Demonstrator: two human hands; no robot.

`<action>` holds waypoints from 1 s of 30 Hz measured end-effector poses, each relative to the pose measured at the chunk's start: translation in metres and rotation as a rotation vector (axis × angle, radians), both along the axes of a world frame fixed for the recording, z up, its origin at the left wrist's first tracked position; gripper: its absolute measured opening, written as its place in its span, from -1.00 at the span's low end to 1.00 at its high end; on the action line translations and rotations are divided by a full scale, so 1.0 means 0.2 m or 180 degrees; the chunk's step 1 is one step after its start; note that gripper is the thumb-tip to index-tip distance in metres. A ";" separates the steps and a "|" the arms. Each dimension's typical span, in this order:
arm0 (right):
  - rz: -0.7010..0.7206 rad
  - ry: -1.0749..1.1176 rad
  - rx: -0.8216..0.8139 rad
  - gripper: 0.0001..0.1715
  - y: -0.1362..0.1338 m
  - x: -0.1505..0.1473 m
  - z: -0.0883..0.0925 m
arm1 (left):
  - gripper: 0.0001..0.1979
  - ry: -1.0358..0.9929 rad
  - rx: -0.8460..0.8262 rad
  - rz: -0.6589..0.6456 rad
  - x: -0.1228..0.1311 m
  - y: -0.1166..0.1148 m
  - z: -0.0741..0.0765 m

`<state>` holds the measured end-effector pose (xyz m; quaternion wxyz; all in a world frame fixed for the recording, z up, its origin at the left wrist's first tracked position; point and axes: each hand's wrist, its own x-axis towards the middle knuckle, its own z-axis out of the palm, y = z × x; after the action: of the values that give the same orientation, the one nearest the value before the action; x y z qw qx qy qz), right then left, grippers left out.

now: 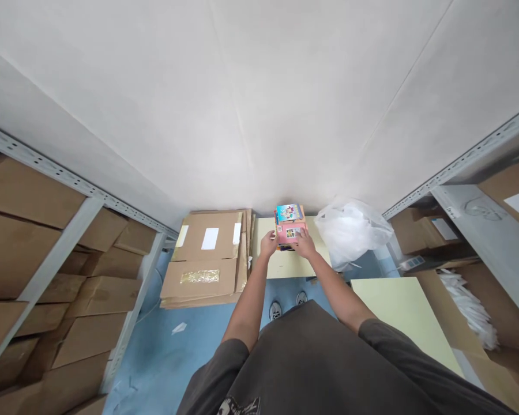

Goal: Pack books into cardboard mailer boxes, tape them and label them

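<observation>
A small pile of colourful books lies on the pale yellow table (277,270) against the wall. Lowest toward me is a pink book (285,235) with a dark picture on its cover, and a blue book (288,212) shows beyond it. My left hand (268,244) holds the pink book's left edge, fingers curled in. My right hand (303,243) grips its right lower edge, with fingers partly over the cover. The undersides of the books and some fingertips are hidden.
Flattened cardboard boxes (207,242) are stacked left of the books. A white plastic bag (354,230) sits to the right. Another pale table (402,317) stands nearer on the right. Shelves of cartons (99,294) line the left side, and an open carton (441,311) the right.
</observation>
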<state>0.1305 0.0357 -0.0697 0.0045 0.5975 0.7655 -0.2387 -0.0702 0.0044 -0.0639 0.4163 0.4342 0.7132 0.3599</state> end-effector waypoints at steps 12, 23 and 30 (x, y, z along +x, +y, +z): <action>0.0226 0.1297 0.0419 -0.34 -0.09 -0.04 -0.03 | -0.67 -0.1188 -0.0302 0.1027 -0.18 0.02 -0.12; -0.2191 0.3667 0.0071 -0.25 -0.21 0.20 0.13 | -0.30 -0.2648 -0.0119 -0.0148 -0.04 0.00 0.02; -0.3114 0.4328 0.0378 -0.31 -0.46 0.77 0.41 | -0.28 -0.2587 -0.0226 -0.1449 0.55 0.11 0.25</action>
<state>0.2843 -0.0557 0.0124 -0.5933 0.5873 0.2673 -0.4812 0.0389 0.0256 -0.0145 0.7449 0.3889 0.3908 0.3757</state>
